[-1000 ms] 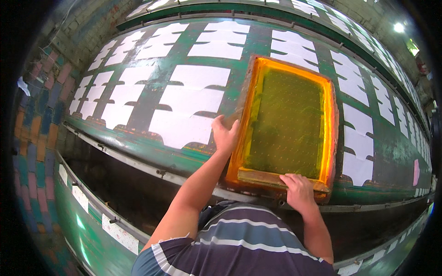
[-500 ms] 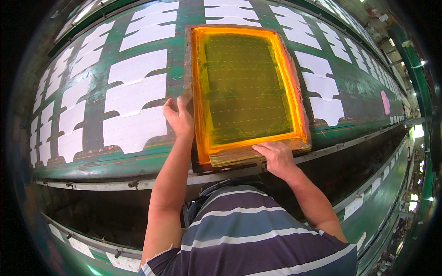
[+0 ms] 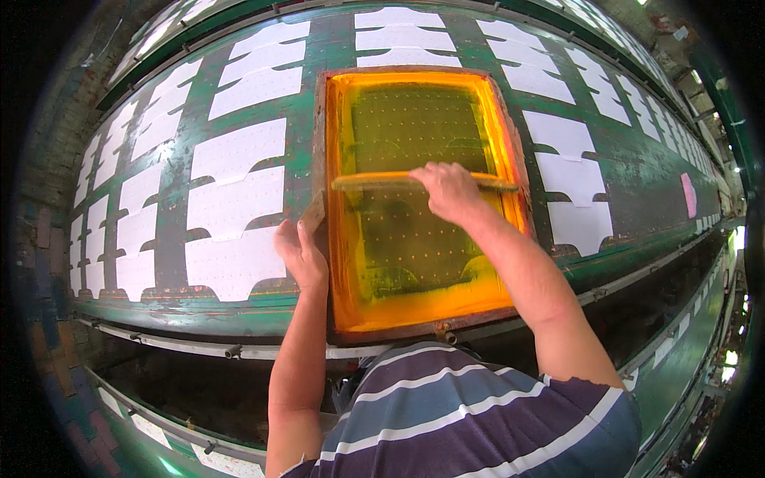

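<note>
A rectangular printing screen point(image 3: 320, 119) with a worn wooden frame lies on the long green table. Its mesh looks see-through yellow-green, with thick orange ink point(image 3: 414, 312) along the borders and near end. Across the mesh runs a long, narrow squeegee point(image 3: 374, 182), with my right hand point(image 3: 450, 191) closed over its middle from above. My left hand point(image 3: 303, 253) is at the screen's left side, loosely closed at a short wooden handle point(image 3: 313, 210) that juts from the frame. White cut pieces point(image 3: 239, 191) with curved notches show through the mesh and lie beside the screen.
More white pieces lie in rows to the left, right point(image 3: 570, 179) and far side. A metal rail point(image 3: 191, 342) with small stops edges the green table point(image 3: 645, 175). A pink scrap point(image 3: 688, 195) lies at right. Behind me is a dark gap, then another table with white pieces.
My right hand has moved the squeegee from the screen's near end to across its middle, away from me. Orange ink now shows at the near end. My left hand stays at the left side.
</note>
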`<state>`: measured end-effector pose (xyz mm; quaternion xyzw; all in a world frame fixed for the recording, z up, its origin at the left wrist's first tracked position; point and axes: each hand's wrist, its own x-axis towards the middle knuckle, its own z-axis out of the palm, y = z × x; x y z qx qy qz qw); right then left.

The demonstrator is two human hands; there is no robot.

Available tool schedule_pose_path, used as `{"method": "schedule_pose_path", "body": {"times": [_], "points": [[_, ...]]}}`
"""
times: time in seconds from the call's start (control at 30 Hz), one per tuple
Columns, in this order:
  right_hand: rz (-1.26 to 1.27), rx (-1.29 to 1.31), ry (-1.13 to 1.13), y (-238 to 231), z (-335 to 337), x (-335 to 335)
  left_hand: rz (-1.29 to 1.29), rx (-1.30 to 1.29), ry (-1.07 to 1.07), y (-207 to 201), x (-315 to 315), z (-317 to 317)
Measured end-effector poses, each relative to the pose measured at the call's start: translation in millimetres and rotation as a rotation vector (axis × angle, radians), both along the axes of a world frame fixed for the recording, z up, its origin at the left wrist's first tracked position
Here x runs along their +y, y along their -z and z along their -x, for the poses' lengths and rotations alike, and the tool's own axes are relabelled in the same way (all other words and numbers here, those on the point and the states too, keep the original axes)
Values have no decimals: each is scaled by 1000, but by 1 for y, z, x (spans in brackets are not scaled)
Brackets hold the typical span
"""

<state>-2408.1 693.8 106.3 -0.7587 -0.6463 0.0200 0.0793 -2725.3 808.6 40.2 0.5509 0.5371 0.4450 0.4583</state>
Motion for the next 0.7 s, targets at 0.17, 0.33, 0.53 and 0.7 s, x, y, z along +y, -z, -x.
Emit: {"method": "schedule_pose_path", "body": {"times": [0.17,0.33,0.53,0.7], "points": [[66,12,32,-3,-76,93,-27,11,-49,-5,-5,-4],[-6,-42,17,9,-137,163,-36,71,-107,0,-7,-6],[11,27,62,5,-181,208,-21,74,-132,0,-6,-7],[-120,-48,39,14,-205,220,-16,171,-162,-1,-7,-9]]}}
